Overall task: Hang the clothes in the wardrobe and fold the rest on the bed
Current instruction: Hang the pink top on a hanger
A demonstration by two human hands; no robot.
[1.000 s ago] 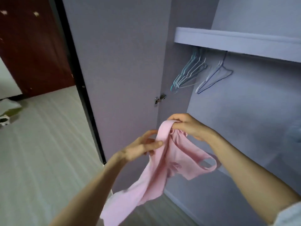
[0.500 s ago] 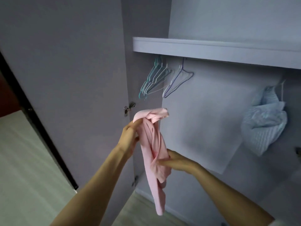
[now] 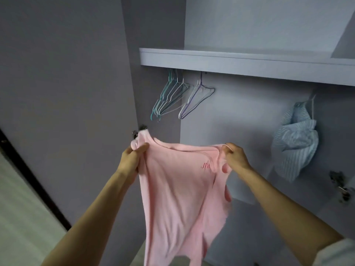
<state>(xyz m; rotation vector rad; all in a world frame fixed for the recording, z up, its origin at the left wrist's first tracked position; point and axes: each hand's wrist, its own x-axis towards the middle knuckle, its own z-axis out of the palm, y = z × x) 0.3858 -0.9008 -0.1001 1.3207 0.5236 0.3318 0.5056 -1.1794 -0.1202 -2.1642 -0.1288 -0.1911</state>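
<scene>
Pink top [image 3: 178, 189]: held up spread out in front of the open wardrobe [image 3: 249, 116], stretched between both hands at chest height, hem hanging down out of frame (small logo stitched near the right shoulder).
Left hand [image 3: 132, 160]: clamped on the top's left shoulder, fabric bunched under the thumb and curled fingers.
Right hand [image 3: 233, 158]: the right shoulder is pinched at the seam, fingers curled round the cloth, a couple of fingertips seen poking through the armhole below.
Wardrobe: left door swung open, a shelf [image 3: 240, 61] runs across the top, the hanging space sits under it.
Empty hangers [image 3: 169, 96]: a bunch of thin wire ones hung at the left end under the shelf, above and behind the top, well apart from it.
Striped shirt [image 3: 295, 141]: pale blue and white, already hung at the right side of the wardrobe (looks crumpled), near the right hand but not touched.
</scene>
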